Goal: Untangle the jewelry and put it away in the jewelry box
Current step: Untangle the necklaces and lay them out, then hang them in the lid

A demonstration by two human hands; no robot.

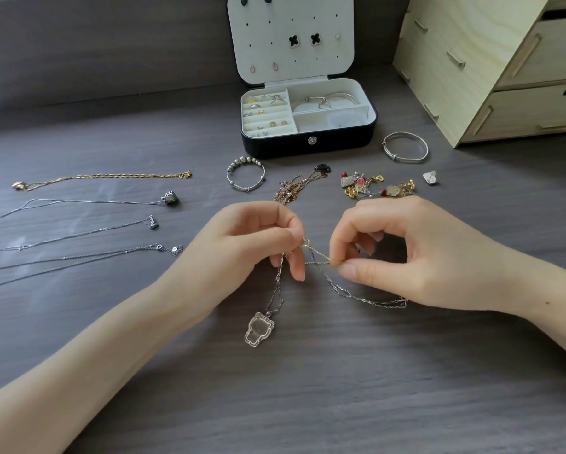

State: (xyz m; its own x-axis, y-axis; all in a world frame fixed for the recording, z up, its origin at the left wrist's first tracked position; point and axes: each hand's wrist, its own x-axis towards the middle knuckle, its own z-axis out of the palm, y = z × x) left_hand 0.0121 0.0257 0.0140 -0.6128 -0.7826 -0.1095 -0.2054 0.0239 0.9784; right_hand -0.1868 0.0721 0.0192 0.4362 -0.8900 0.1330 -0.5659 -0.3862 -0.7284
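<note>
My left hand (258,237) and my right hand (406,253) pinch a knot of thin chains just above the dark table. A gold chain (317,255) runs between the two pinches. A silver necklace (350,293) loops under my right hand, and its clear bear-shaped pendant (259,329) lies on the table below my left hand. More tangled rose-gold chains (294,186) with a black pendant lie behind my hands. The open jewelry box (308,142) stands at the back with rings, earrings and bangles in its compartments.
Several straightened necklaces lie at the left: a gold one (105,176) and silver ones (95,202). A beaded bangle (245,173), a plain silver bangle (405,147) and a heap of small charms (376,186) sit before the box. A wooden drawer unit (504,67) stands at the back right.
</note>
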